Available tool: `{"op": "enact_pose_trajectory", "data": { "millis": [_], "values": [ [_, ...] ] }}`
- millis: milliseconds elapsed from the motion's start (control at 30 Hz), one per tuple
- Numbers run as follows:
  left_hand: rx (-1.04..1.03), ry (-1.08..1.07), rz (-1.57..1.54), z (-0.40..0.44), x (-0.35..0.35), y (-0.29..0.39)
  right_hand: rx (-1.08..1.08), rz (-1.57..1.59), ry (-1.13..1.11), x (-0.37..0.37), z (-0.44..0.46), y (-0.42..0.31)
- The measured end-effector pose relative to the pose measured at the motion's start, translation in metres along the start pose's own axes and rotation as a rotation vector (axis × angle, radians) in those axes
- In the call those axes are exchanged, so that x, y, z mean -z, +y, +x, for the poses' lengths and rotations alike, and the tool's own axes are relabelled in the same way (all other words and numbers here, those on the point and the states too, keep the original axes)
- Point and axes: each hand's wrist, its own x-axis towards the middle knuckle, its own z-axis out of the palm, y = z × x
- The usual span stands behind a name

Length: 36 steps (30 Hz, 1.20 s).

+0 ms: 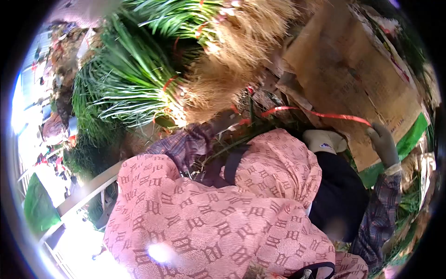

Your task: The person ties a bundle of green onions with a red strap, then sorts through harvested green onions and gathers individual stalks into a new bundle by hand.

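Observation:
A long red ribbon (325,114) stretches across the right half, its right end pinched in my gloved right hand (384,143). My left hand (224,121), in a dark glove below a plaid sleeve, is at the root end of a green-leaved bundle (139,90) tied with a red band. Short red pieces show beside that hand, but its fingers are in shadow, and whether they grip anything is unclear. More tied bundles (186,18) with pale, stringy roots (251,35) lie above.
Flattened brown cardboard (344,79) lies at the upper right, with a green sheet (413,139) along its edge. A patterned pink cloth (209,223) covers my lap. A light-coloured shoe (324,141) is beside it. A pale bar (88,188) crosses the lower left.

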Motion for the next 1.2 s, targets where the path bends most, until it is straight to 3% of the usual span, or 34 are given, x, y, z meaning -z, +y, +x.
{"op": "enact_pose_trajectory", "data": {
  "millis": [33,100,133,167,200,267,333,367,433,500,533,600,633,700,767,867,933,967,1000,1067,1133,1167,1200],
  "values": [
    [0.021,0.074,-0.165,-0.008,-0.01,0.047,0.047,-0.021,0.012,-0.006,0.004,0.012],
    [-0.201,0.203,0.062,-0.001,-0.037,0.095,0.022,-0.037,0.014,-0.018,0.0,0.024],
    [-0.394,0.342,0.433,0.016,-0.046,0.096,0.005,-0.05,0.024,-0.017,0.001,0.024],
    [-0.347,0.232,0.683,0.027,-0.048,0.107,-0.243,0.079,-0.107,-0.005,-0.002,-0.012],
    [-0.294,0.105,0.93,0.036,-0.049,0.117,-0.145,0.027,-0.046,-0.002,0.001,-0.009],
    [-0.346,0.201,1.133,-0.003,-0.044,0.164,0.008,-0.071,0.046,-0.002,-0.006,0.01],
    [-0.468,0.285,0.968,-0.048,-0.032,0.239,0.014,-0.171,0.038,0.008,-0.008,-0.022],
    [-0.912,0.486,0.93,-0.037,-0.027,0.263,0.068,-0.175,0.032,0.014,-0.005,-0.06],
    [-1.34,0.506,0.732,-0.016,-0.039,0.286,0.237,-0.164,0.113,0.016,0.01,-0.094],
    [-1.313,0.107,0.521,0.015,-0.075,0.297,0.414,-0.244,0.265,0.03,0.016,-0.114],
    [-1.287,-0.102,0.431,0.03,-0.097,0.308,0.37,-0.297,0.311,0.047,0.007,-0.108],
    [-0.864,-0.481,0.365,0.029,-0.12,0.332,0.282,-0.384,0.391,0.075,-0.01,-0.087],
    [-0.472,-0.618,0.389,0.018,-0.106,0.339,0.221,-0.308,0.394,0.085,-0.024,-0.065],
    [-1.036,-0.057,1.024,0.05,-0.085,0.332,0.139,-0.393,0.493,0.082,-0.044,0.0],
    [-1.081,0.297,1.448,0.075,-0.086,0.35,-0.013,-0.504,0.462,0.069,-0.051,0.047],
    [-0.956,0.482,1.729,0.139,-0.096,0.362,-0.027,-0.608,0.618,0.029,-0.023,0.107],
    [-0.919,0.556,1.697,0.178,-0.098,0.35,0.013,-0.654,0.693,-0.013,0.016,0.169],
    [-0.951,0.576,1.74,0.23,-0.072,0.317,-0.159,-0.629,0.503,-0.024,0.028,0.176],
    [-0.982,0.591,1.788,0.272,-0.045,0.294,-0.137,-0.578,0.552,-0.047,0.046,0.195],
    [-0.575,0.552,1.898,0.27,-0.044,0.286,-0.127,-0.544,0.623,-0.084,0.068,0.224],
    [-0.623,0.565,1.9,0.276,-0.039,0.275,-0.158,-0.593,0.667,-0.111,0.08,0.238],
    [-0.651,0.567,1.898,0.276,-0.033,0.266,-0.203,-0.471,0.622,-0.125,0.083,0.245],
    [-0.788,0.546,1.611,0.286,-0.017,0.25,-0.222,-0.483,0.543,-0.141,0.096,0.253]
  ]
}}
